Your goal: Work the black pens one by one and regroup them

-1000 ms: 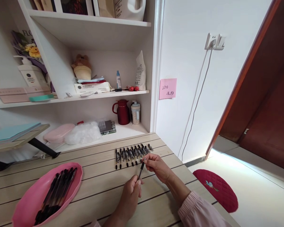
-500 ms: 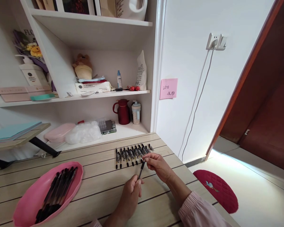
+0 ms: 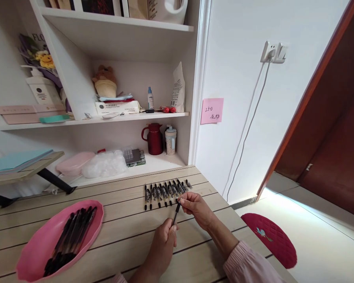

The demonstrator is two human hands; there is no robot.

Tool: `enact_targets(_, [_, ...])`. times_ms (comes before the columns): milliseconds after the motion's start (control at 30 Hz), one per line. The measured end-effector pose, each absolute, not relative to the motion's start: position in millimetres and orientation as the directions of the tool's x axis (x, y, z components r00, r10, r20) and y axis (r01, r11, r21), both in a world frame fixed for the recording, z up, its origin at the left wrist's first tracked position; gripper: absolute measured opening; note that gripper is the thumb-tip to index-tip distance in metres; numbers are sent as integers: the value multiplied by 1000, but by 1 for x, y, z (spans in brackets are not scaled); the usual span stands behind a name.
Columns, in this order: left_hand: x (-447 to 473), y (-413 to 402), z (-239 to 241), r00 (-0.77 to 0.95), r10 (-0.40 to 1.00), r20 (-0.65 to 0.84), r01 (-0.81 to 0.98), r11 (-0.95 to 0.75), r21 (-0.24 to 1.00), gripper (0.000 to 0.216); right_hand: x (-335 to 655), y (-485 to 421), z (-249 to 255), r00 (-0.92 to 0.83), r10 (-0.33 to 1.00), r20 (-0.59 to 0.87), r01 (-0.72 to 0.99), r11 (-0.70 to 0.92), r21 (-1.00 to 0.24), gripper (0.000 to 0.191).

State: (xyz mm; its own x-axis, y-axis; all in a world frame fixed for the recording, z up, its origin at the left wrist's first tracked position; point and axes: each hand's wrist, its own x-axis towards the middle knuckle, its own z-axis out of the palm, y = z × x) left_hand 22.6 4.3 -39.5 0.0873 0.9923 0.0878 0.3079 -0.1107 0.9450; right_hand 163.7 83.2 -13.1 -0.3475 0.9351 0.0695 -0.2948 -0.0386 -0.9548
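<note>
While a pen (image 3: 177, 208) is gripped by the left hand (image 3: 164, 239) and its far end is pinched by the right hand (image 3: 197, 206), "250" can be read on a pink note (image 3: 211, 113) beyond them. Black pens (image 3: 150, 196) are lined up on the slatted table (image 3: 124, 232) just ahead, more are held in a pink tray (image 3: 32, 251) to the left, and a red seat (image 3: 279, 239) is seen rightward.

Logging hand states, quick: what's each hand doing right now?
Left hand: closed, holding a pen toward its near end.
Right hand: closed, thumb and finger pinched at the pen's far end.
</note>
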Motion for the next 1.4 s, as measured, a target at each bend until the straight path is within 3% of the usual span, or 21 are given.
enact_targets(200, [23,3,-34,93,993,76,324,-102,941,19,162,79,-8,-328,942,71,-261,-18,-965,30])
enact_targets(367, [21,6,-41,112,991,80,298,-110,948,22,165,78,-6,-433,899,59,-289,-76,-954,30])
enact_targets(567, [21,7,-43,120,990,72,277,-104,955,22,162,80,-13,-369,928,55,-361,-89,-928,26])
enact_targets(700, [21,6,-38,121,991,64,278,-96,956,22,162,80,-13,-424,905,33,-355,-132,-926,27])
enact_targets(867, [22,6,-37,110,992,55,283,-85,955,23,162,83,-15,-334,942,19,-343,-103,-934,25])
enact_targets(1100, [21,8,-44,110,991,74,273,-102,956,25,165,82,-14,-355,934,42,-335,-84,-939,22])
enact_targets(1200, [21,9,-43,107,992,70,245,-94,965,26,175,93,-12,-336,940,64,-212,-10,-977,25])
enact_targets(1267, [21,9,-42,94,995,46,223,-66,973,25,185,110,-9,-202,977,69,27,76,-997,25])
enact_targets(1333, [21,10,-41,85,996,17,199,-34,979,25,195,132,-6,30,996,79,422,59,-905,21])
enact_targets(1400, [21,10,-42,79,997,-1,178,-13,984,26,201,154,-4,104,990,99,555,24,-832,15])
